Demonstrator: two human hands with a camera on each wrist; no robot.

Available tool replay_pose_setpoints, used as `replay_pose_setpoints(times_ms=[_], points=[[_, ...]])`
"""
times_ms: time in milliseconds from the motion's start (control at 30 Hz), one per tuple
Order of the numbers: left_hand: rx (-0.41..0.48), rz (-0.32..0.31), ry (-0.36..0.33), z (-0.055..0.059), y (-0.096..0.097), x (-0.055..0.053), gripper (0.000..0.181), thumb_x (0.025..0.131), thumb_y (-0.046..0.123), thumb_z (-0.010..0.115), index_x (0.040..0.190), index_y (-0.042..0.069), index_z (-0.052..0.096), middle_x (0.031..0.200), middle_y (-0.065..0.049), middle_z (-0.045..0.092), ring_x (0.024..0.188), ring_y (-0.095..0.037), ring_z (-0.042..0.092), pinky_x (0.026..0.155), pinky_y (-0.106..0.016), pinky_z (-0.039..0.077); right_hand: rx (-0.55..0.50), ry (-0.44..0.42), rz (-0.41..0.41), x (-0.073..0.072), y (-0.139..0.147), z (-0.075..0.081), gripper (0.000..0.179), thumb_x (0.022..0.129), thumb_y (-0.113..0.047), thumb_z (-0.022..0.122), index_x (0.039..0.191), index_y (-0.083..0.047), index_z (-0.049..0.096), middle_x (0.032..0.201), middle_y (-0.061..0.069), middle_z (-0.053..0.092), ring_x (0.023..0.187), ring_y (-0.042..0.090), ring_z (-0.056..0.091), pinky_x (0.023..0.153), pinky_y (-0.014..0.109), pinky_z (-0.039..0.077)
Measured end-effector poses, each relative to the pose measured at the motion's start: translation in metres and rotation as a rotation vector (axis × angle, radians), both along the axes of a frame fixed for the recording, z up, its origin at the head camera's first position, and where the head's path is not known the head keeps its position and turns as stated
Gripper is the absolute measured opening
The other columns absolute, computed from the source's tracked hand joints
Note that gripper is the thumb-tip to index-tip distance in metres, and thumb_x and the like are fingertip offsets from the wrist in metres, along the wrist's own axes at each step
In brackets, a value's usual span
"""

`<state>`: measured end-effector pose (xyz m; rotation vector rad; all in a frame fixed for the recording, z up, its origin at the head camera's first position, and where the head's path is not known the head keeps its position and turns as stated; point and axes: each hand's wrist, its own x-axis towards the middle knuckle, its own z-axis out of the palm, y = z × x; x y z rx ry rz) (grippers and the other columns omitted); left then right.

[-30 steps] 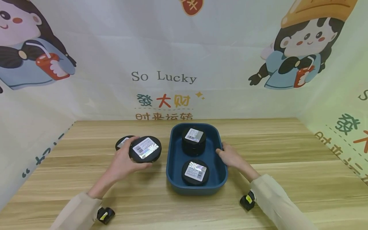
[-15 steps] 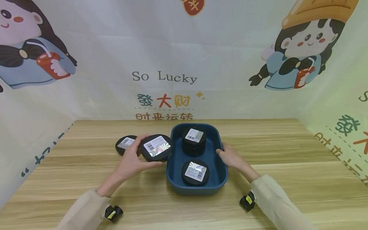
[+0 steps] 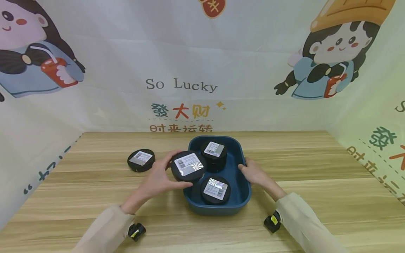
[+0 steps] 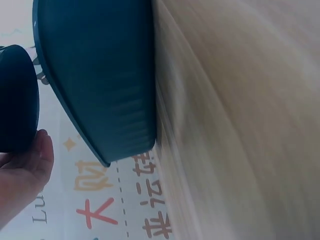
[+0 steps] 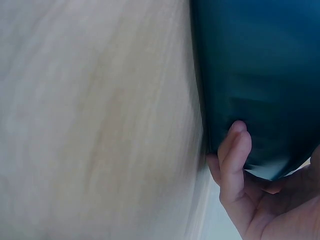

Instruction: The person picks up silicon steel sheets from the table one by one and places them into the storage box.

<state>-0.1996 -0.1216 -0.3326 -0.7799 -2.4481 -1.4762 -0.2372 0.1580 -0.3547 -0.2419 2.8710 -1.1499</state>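
Note:
My left hand (image 3: pixel 157 181) holds a round black container (image 3: pixel 188 166) with a white barcode label and shiny sticker on top. Thumb and fingers span its sides, above the left rim of a dark blue bin (image 3: pixel 218 210). Inside the bin, black containers of the same kind are stacked (image 3: pixel 213 158) at the far end, and one more container (image 3: pixel 215 190) lies at the near end. My right hand (image 3: pixel 254 172) grips the bin's right side, thumb at the rim. In the right wrist view its fingers (image 5: pixel 235 162) press against the outer wall.
Another labelled black container (image 3: pixel 141 160) rests on the wooden table (image 3: pixel 316 165), left of the bin. A printed white cloth (image 3: pixel 246 70) stands around the back and sides. Small black wrist cameras (image 3: pixel 137 232) sit at both sleeves.
My left hand has carried the black container rightward from the table side to over the bin's left part. The container left on the table is now fully uncovered. My right hand and the bin stay put.

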Motion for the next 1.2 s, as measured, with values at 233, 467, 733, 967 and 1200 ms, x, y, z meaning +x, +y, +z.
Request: replay_pose_setpoints(times_ms=[233, 467, 733, 967, 1200], points=[[-0.071, -0.026, 0.007, 0.002, 0.013, 0.000, 0.081, 0.057, 0.019, 0.083, 0.126, 0.004, 0.042, 0.117, -0.011, 0.054, 0.104, -0.025, 0.053, 0.088, -0.043, 0.040, 0.024, 0.014, -0.007, -0.001, -0.001, 0.000, 0.029, 0.085, -0.009, 0.041, 0.100, 0.013, 0.050, 0.090, 0.023, 0.057, 0.082, 0.032, 0.055, 0.075, 0.042, 0.044], [-0.097, -0.060, 0.020, 0.003, 0.024, -0.001, 0.082, 0.057, 0.021, 0.082, 0.126, 0.003, 0.042, 0.119, -0.011, 0.052, 0.106, -0.025, 0.052, 0.089, -0.043, 0.040, 0.016, 0.021, -0.001, 0.000, 0.000, 0.000, 0.030, 0.085, -0.009, 0.041, 0.101, 0.014, 0.049, 0.092, 0.025, 0.057, 0.085, 0.034, 0.055, 0.077, 0.044, 0.044], [-0.146, -0.027, 0.033, 0.002, 0.032, -0.004, 0.083, 0.055, 0.027, 0.083, 0.125, 0.007, 0.044, 0.116, -0.010, 0.054, 0.101, -0.023, 0.052, 0.086, -0.042, 0.041, -0.018, 0.006, 0.003, 0.000, 0.000, -0.001, 0.029, 0.085, -0.008, 0.040, 0.100, 0.015, 0.049, 0.088, 0.023, 0.056, 0.080, 0.031, 0.055, 0.072, 0.040, 0.046], [-0.193, -0.065, 0.058, 0.000, 0.037, -0.009, 0.081, 0.055, 0.029, 0.083, 0.123, 0.006, 0.046, 0.110, -0.010, 0.057, 0.093, -0.019, 0.053, 0.082, -0.036, 0.043, -0.009, 0.010, 0.000, 0.000, 0.001, -0.001, 0.029, 0.085, -0.008, 0.041, 0.100, 0.015, 0.049, 0.086, 0.022, 0.056, 0.076, 0.030, 0.055, 0.068, 0.038, 0.046], [-0.251, -0.121, 0.057, -0.004, 0.040, -0.014, 0.081, 0.056, 0.034, 0.082, 0.123, 0.007, 0.045, 0.111, -0.007, 0.056, 0.094, -0.018, 0.053, 0.082, -0.035, 0.043, -0.011, 0.004, -0.009, 0.000, 0.000, 0.000, 0.028, 0.085, -0.008, 0.041, 0.099, 0.015, 0.049, 0.082, 0.020, 0.056, 0.070, 0.026, 0.055, 0.059, 0.033, 0.046]])
